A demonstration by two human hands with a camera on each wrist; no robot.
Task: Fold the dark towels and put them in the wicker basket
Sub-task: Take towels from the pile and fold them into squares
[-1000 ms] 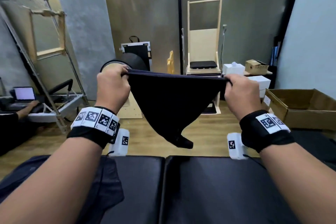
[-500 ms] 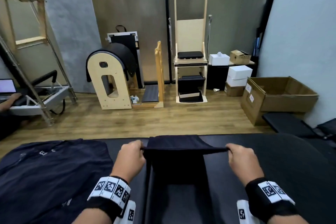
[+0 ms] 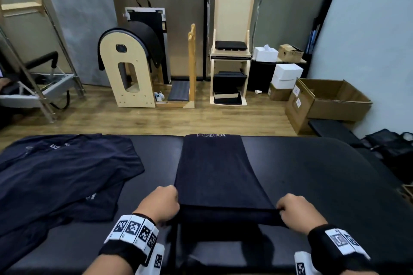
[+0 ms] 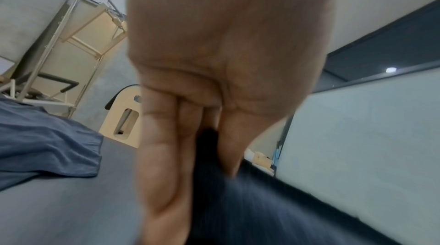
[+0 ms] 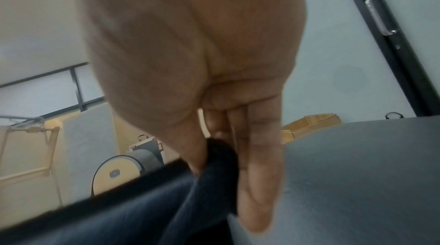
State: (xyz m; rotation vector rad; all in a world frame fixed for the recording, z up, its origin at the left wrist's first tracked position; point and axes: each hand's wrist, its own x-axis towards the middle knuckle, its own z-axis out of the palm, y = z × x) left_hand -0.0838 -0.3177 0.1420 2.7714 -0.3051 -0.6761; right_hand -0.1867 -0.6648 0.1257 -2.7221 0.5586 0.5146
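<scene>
The dark towel (image 3: 214,169) lies flat on the black padded table (image 3: 312,176), its long axis running straight away from the person. The left hand (image 3: 159,204) and right hand (image 3: 297,212) each pinch a near corner between thumb and curled fingers, equally close. The far end lies well ahead, so folding probably means carrying these corners forward. No basket shows.

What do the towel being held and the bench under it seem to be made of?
Towel: likely soft woven cloth, matte dark navy; it drapes and bends where both hands grip it.
Bench: probably vinyl or leather padding, black with a faint sheen and a seam between its cushions.
</scene>
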